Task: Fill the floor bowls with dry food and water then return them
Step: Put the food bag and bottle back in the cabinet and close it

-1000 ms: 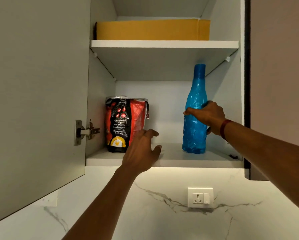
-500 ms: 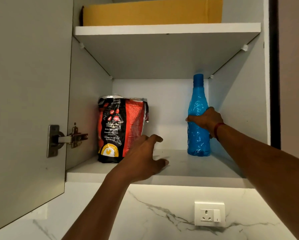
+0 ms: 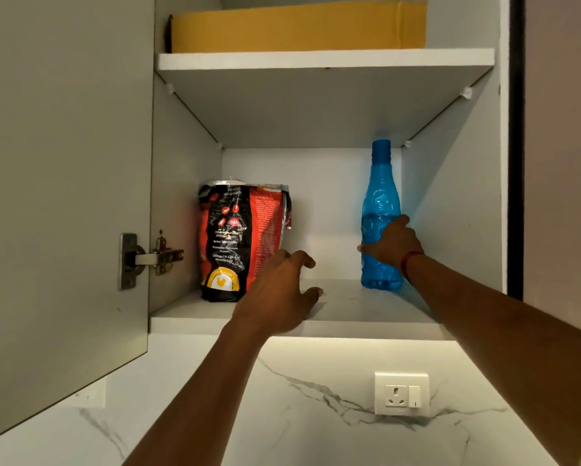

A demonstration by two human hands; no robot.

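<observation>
A red and black dry food bag point(image 3: 240, 240) stands upright at the left of the lower cabinet shelf point(image 3: 349, 314). A blue water bottle point(image 3: 380, 203) stands upright at the shelf's right. My right hand point(image 3: 391, 242) grips the bottle around its middle. My left hand point(image 3: 279, 292) hovers over the shelf's front edge just right of the bag, fingers spread and holding nothing; whether it touches the bag I cannot tell. No bowls are in view.
The grey cabinet door point(image 3: 63, 196) stands open at the left with its hinge point(image 3: 148, 260) showing. A yellow cardboard box point(image 3: 299, 26) lies on the upper shelf. Below is a marble wall with a white power socket point(image 3: 402, 393).
My left hand has reached a little further toward the bag. My right hand keeps its grip on the bottle, which still stands on the shelf. The view has shifted slightly.
</observation>
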